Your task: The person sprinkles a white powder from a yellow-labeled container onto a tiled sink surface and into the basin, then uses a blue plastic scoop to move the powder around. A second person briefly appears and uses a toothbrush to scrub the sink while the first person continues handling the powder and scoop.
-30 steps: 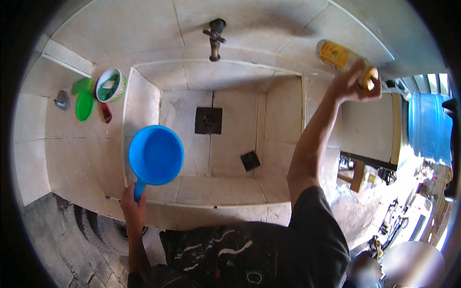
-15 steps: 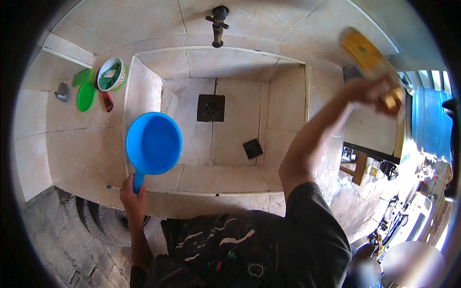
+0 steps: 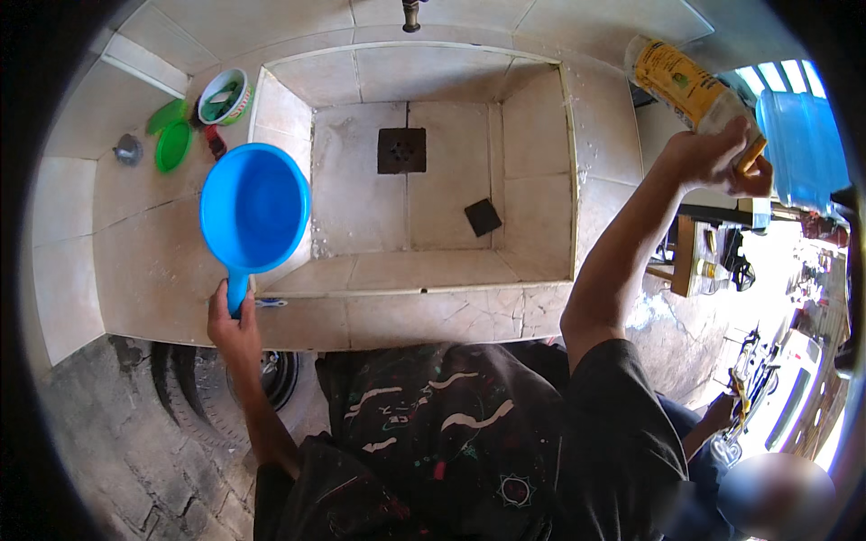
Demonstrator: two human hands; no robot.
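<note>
My left hand (image 3: 234,325) is closed around the handle of a blue plastic dipper (image 3: 254,207). The dipper's bowl faces up over the left rim of the tiled sink (image 3: 361,171), and its inside shows only blue. Away at the upper right, my right hand (image 3: 722,162) grips a clear bottle (image 3: 678,81) with a yellow label. The bottle lies tilted, its base toward the wall and a yellow-orange part, perhaps its cap, by my fingers. In the sink are a dark square drain cover (image 3: 401,151) and a small dark square piece (image 3: 483,217).
Left of the sink stand a white tub (image 3: 224,96) with green things inside, a green lid (image 3: 173,146) and a red item (image 3: 215,142). A tap (image 3: 411,14) juts from the wall. At right are a blue water jug (image 3: 803,149) and another person's arm (image 3: 708,428).
The whole view has shifted. My left hand has moved the dipper slightly left relative to the sink. My right hand still holds the bottle, now turned with its label plainly visible.
</note>
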